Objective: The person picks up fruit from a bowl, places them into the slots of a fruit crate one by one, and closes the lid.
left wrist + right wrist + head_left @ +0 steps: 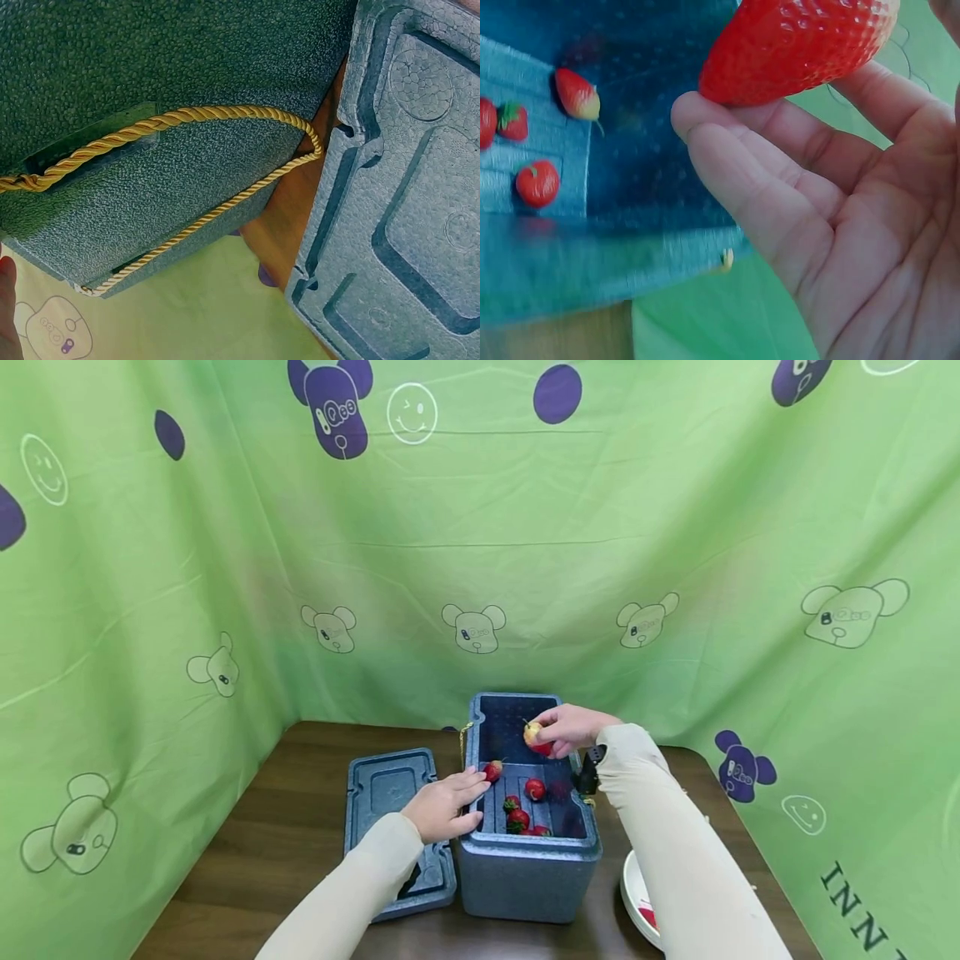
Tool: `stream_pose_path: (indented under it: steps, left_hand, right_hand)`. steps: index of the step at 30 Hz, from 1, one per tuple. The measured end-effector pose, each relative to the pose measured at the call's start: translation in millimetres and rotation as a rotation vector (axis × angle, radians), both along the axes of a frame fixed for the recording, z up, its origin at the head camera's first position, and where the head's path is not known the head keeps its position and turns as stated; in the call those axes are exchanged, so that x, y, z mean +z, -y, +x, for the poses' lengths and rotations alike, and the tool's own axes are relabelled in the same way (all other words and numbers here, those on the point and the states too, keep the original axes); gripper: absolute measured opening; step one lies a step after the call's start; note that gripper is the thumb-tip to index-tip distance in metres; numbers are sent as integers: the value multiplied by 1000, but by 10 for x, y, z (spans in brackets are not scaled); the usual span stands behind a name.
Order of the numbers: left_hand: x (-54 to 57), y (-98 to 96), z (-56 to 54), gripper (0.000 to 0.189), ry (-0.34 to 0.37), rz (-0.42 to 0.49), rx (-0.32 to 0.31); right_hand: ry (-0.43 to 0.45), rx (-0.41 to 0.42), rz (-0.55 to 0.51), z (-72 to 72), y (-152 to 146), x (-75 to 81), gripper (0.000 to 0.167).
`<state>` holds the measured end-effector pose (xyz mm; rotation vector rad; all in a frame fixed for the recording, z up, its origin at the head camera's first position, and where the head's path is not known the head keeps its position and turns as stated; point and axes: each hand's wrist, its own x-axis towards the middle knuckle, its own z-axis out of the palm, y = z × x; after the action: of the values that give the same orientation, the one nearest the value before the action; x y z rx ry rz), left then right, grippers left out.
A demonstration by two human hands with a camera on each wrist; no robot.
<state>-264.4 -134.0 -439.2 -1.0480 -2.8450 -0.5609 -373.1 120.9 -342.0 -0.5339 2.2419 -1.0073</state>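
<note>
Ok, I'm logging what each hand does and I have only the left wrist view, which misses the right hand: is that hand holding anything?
Observer: Yes, the right hand holds a red strawberry.
Operator: Thanks. My view shows only the outside of the box; is anything in it?
Observer: Several red fruits lie on its floor.
Operator: And what stands on the table to the right of it?
Observer: A white dish, partly hidden by the right sleeve.
</note>
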Motion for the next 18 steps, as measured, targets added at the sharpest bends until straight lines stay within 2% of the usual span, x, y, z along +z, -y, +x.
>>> stream_pose_path:
  steps: [12, 18]
  left_hand:
    - [-19, -11, 0, 51, 3, 10, -10]
    - [-27, 5, -9, 50, -24, 20, -13]
  right_hand:
    - [12, 24, 44, 42, 294, -148, 47]
    - [41, 37, 42, 82, 412, -254, 45]
